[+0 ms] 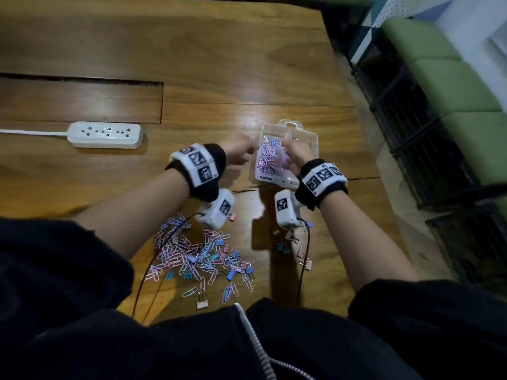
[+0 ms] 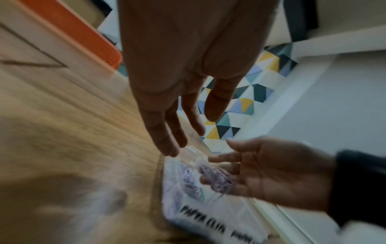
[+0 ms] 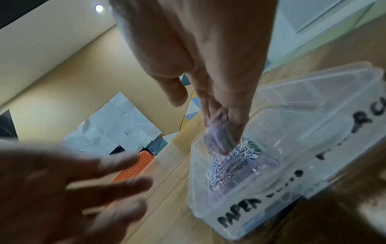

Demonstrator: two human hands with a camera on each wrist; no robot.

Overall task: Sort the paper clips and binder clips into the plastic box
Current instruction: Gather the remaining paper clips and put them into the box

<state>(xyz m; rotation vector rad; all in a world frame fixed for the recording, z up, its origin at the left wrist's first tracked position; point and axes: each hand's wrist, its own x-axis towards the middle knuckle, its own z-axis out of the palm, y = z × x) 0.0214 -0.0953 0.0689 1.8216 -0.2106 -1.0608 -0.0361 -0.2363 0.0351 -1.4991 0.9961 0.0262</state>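
Clear plastic box (image 1: 307,138) sat near desk's (image 1: 219,64) right edge, lid open. R hand (image 1: 295,154) over its "PAPER CLIPS" compartment, grip clamped on a bunch of paper clips (image 3: 217,132) dipping inside onto clips already there. L hand (image 1: 237,150) just beside box's left wall, fingers (image 2: 167,135) straight & apart, holding nothing. Loose pile of paper clips & binder clips (image 1: 203,256) lay at near desk edge. Power strip (image 1: 105,134) well left; bare wood beyond box.
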